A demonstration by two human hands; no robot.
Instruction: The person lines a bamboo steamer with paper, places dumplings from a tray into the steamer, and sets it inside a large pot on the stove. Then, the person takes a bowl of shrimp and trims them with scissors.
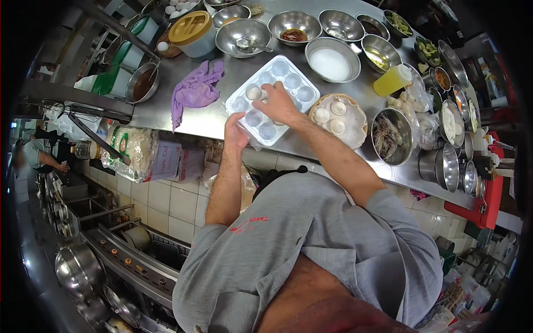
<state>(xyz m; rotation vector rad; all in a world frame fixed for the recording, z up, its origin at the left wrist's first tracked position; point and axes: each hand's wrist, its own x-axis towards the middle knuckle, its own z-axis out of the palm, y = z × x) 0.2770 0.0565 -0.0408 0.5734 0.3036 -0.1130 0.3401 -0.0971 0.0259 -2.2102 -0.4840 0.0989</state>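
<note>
A white plastic tray (300,82) with round hollows lies tilted at the front part of the steel counter. Pale round dumplings (254,93) sit in a few of its hollows. My left hand (236,132) is closed on the tray's near left edge, thumb on the rim. Over the tray's middle, my right hand (277,103) reaches down with its fingers bent together at a dumpling, which they partly hide. Just right of the tray, a round steamer basket (352,123) lined with paper holds several similar dumplings.
A purple cloth (197,93) lies left of the tray. Metal bowls (242,38) line the counter's back, beside a yellow-lidded tub (190,28). A yellow bottle (392,81) and a bowl (392,136) stand right. At far left is another person (41,155).
</note>
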